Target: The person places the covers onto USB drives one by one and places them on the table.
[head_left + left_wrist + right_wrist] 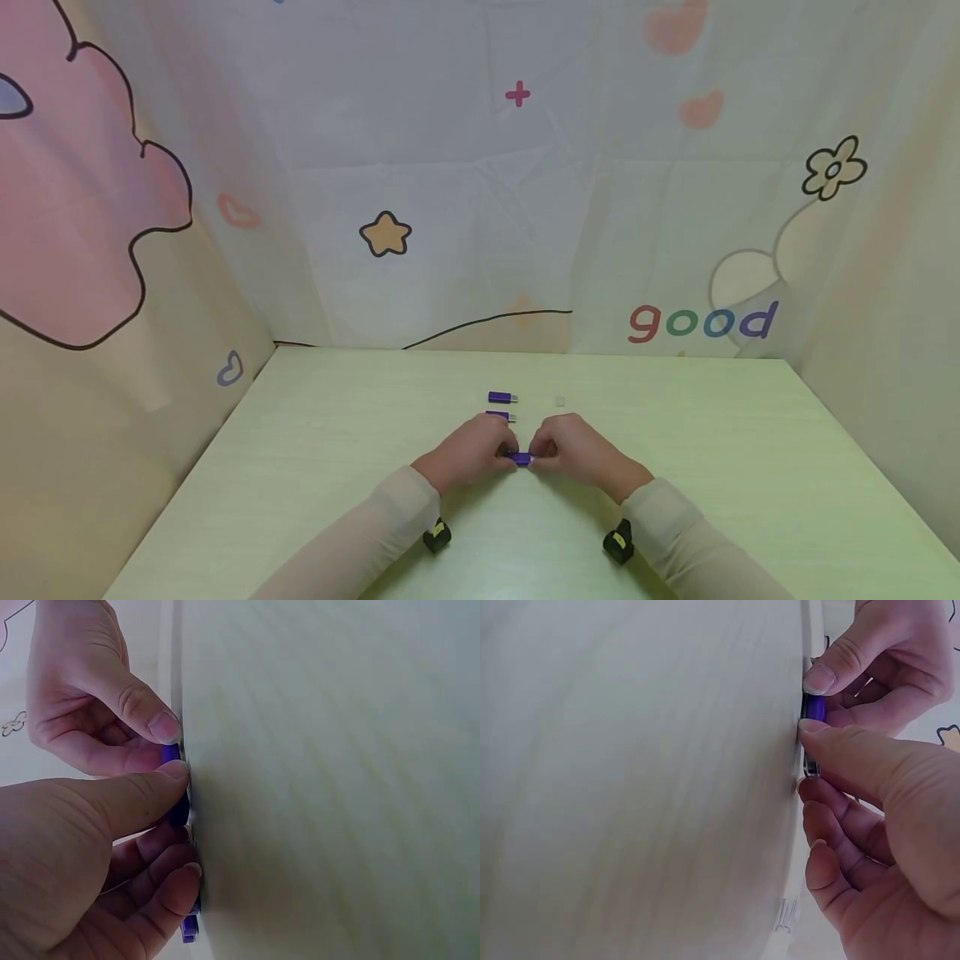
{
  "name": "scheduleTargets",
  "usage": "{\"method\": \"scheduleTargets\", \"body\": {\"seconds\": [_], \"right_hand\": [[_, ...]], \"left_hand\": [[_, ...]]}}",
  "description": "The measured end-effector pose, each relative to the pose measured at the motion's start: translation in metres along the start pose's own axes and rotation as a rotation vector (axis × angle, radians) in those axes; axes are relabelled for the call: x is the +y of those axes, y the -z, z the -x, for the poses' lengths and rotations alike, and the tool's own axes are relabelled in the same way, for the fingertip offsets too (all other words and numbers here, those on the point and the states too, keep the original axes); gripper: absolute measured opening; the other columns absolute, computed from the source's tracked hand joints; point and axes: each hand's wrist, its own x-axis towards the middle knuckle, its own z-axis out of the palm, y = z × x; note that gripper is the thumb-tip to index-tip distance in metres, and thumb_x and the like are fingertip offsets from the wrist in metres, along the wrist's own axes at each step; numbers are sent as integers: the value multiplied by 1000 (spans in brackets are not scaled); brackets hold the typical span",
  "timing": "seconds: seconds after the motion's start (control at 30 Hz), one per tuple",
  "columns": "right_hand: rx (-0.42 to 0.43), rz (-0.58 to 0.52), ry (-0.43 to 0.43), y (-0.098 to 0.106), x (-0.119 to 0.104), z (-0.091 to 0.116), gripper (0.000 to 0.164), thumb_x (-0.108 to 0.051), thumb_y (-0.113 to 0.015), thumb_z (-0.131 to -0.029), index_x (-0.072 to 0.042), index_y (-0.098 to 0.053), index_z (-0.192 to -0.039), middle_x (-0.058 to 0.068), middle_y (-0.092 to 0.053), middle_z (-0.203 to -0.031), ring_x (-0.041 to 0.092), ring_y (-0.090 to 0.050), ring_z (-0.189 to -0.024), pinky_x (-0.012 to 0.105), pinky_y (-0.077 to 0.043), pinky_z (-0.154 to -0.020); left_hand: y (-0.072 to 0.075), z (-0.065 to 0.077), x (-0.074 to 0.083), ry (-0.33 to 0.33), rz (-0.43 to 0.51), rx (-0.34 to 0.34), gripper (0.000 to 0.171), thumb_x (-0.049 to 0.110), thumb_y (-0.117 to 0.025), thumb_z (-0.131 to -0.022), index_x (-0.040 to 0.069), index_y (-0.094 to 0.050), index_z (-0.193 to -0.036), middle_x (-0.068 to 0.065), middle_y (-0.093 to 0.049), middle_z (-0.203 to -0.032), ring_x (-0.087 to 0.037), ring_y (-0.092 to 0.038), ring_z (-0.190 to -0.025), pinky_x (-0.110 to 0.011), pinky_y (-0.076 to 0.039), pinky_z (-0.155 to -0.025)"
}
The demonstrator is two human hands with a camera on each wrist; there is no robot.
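Note:
Both hands meet over the table around a purple USB flash drive [520, 458], held level close to the tabletop. My left hand [474, 450] pinches its purple body at the left end between thumb and fingers. At the other end, my right hand [581, 450] pinches the connector end, and a shiny tip shows below the thumb in the right wrist view. Fingertips hide much of this end; I cannot tell whether a cap covers it. Just beyond the left hand lie two more purple USB flash drives, the farther drive [501, 397] and a nearer drive [498, 416] partly covered by that hand.
A small clear cap [560, 401] lies on the pale wooden table [315, 467] beyond the right hand. Behind the table's far edge hangs a printed cloth [450, 192]. Black wrist cameras sit under both cuffs.

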Motion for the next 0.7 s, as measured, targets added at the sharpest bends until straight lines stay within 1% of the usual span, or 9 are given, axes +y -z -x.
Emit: {"method": "scheduleTargets", "body": {"seconds": [0.23, 0.7], "right_hand": [[0, 21, 23, 1, -1, -1, 6, -16, -76, -78, -14, -74, -83, -6, -65, -77, 4, -57, -69, 20, -48, -64], [-7, 30, 23, 1, -1, -1, 6, -15, -75, -79, -13, -76, -85, -6, -65, -78, 5, -57, -71, 20, -48, -64]], "left_hand": [[4, -2, 2, 8, 15, -23, 6, 21, -76, -80, 17, -75, -84, 13, -60, -72, -2, -49, -69, -15, -42, -64], [4, 0, 3, 51, -5, -35, 7, 24, -75, -80, 18, -74, -83, 12, -55, -70, -4, -45, -68, -17, -39, -62]]}}
